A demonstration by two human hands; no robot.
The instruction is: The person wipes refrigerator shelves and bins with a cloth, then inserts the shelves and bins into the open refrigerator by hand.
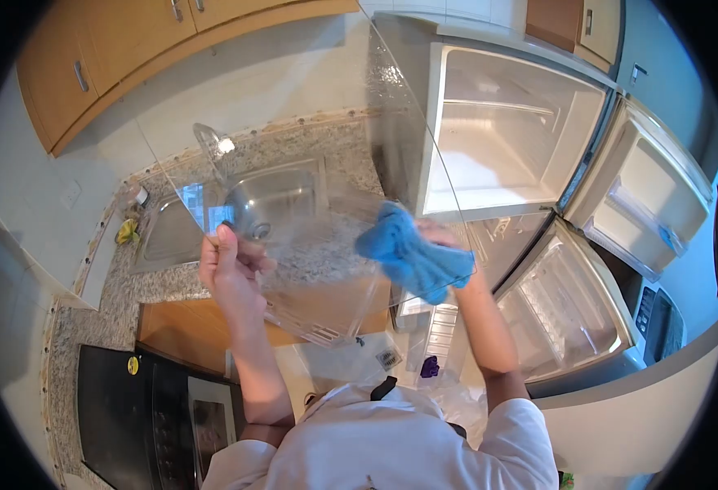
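Observation:
A large clear glass panel point(334, 224) is held up in front of me, tilted, with the sink showing through it. My left hand point(236, 265) is closed on its left edge, thumb on the near side and fingers behind. A crumpled blue cloth point(412, 253) lies against the panel near its right edge. My right hand point(442, 235) is closed on this cloth, which covers much of the palm and some fingers. Wet-looking streaks mark the upper right part of the glass.
Behind the glass are a steel sink point(277, 192), a faucet point(209, 140) and a granite counter point(102, 335). To the right, a fridge stands with its upper door point(644, 192) and lower door point(567, 302) open. A black stove point(114, 400) is at lower left; a purple item point(430, 367) lies low down.

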